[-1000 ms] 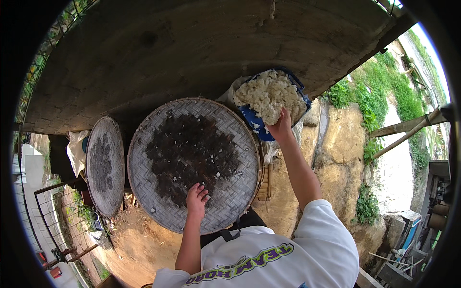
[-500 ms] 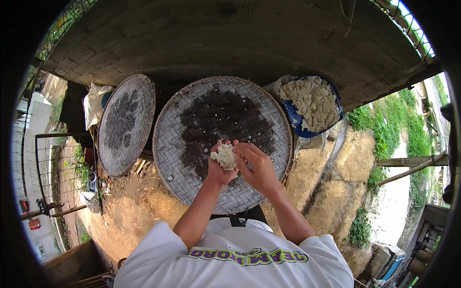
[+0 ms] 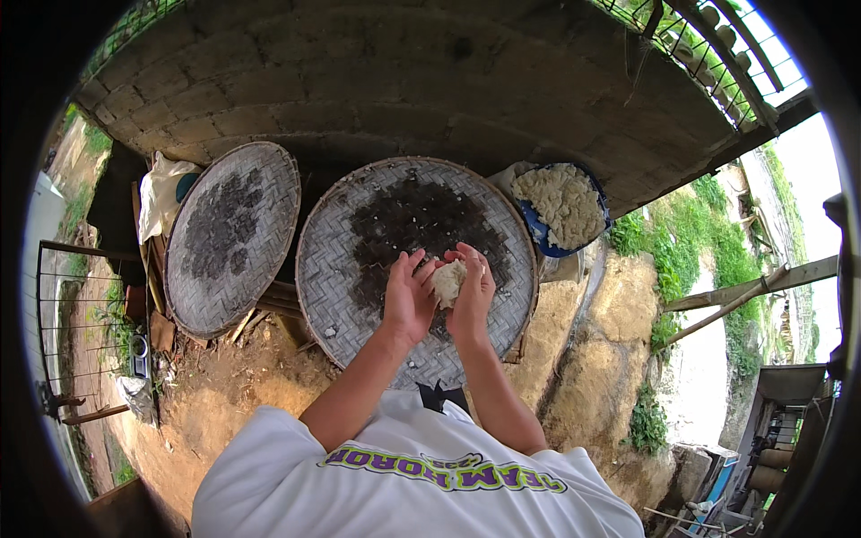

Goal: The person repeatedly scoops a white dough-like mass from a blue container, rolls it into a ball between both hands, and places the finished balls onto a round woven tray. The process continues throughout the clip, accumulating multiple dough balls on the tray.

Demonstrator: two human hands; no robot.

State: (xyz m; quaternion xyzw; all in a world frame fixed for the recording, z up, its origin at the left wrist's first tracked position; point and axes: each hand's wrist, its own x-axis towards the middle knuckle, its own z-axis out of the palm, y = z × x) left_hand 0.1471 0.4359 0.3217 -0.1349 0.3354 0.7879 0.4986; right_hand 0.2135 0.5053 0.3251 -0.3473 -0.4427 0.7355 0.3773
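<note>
Over a large round woven tray point(image 3: 334, 264), darkened and flecked white in its centre, my two hands are cupped together. My right hand point(image 3: 470, 296) is curled round a lumpy white clump point(image 3: 447, 282). My left hand point(image 3: 408, 296) is palm up beside it, fingers half curled and apart; whether it touches the clump I cannot tell. At the upper right of the big tray sits a blue container point(image 3: 541, 233) heaped with white lumpy material point(image 3: 560, 197). A second, smaller woven tray point(image 3: 224, 238), also darkened in the middle, leans at the left.
A dim block wall point(image 3: 377, 81) rises behind the trays. A wire grid point(image 3: 81, 305) and a pale sack point(image 3: 161, 202) are at the left. Dirt ground and rock point(image 3: 628, 305) lie around and below, with bamboo poles point(image 3: 735, 296) and greenery at the right.
My right hand has come from the blue container to join my left with a clump. Since half a second ago the clump has shifted from my left palm toward my right hand.
</note>
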